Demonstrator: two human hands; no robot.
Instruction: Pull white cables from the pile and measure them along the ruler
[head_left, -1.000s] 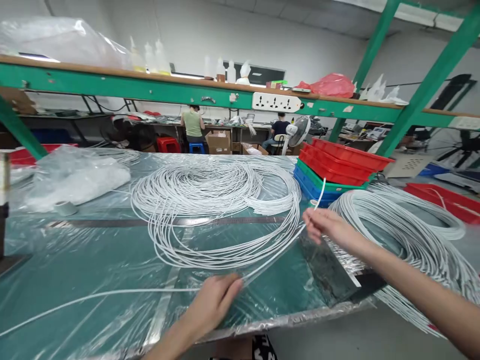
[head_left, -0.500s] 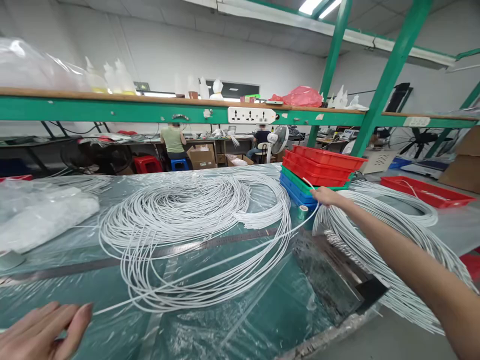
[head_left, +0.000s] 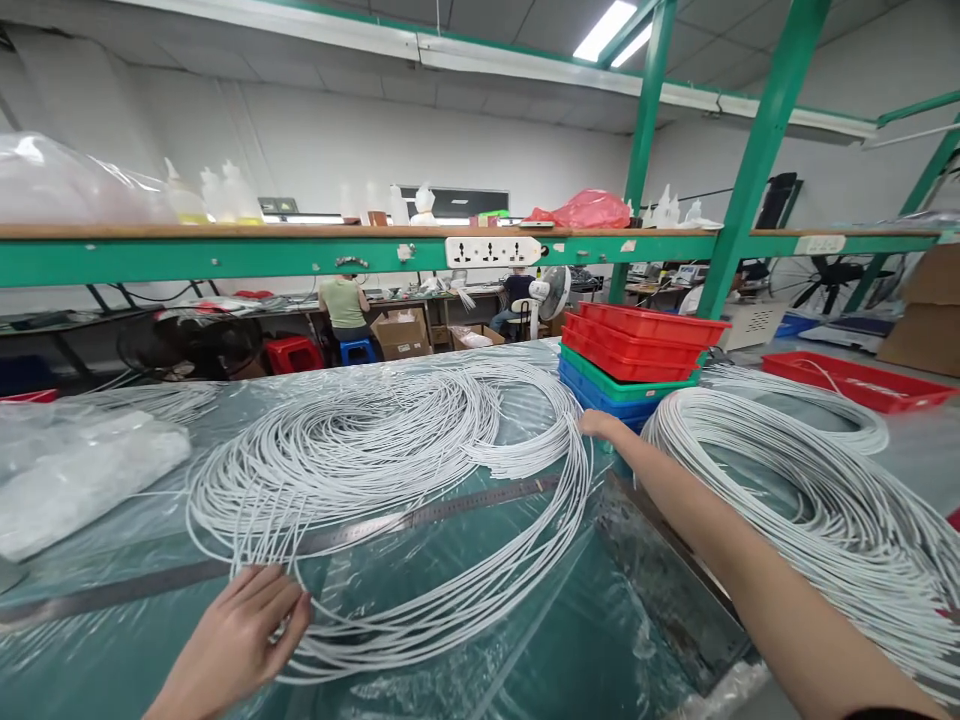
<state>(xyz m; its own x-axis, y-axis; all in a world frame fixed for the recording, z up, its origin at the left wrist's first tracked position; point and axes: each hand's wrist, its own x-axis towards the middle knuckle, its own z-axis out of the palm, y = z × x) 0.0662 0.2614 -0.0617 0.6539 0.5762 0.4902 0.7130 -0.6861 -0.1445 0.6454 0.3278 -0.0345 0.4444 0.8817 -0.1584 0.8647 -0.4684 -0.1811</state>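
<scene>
On your bench (head_left: 577, 625) | white cables (head_left: 420, 450): probably light, springy; gather several together mid-loop | left hand (head_left: 251, 625): half-curled, grip unclear | right hand (head_left: 598, 425): fingers hidden, can't tell

Left hand (head_left: 251, 622) at white cables (head_left: 420, 440)

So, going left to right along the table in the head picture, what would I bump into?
Plastic bag → left hand → right hand → white coil on the right.
</scene>
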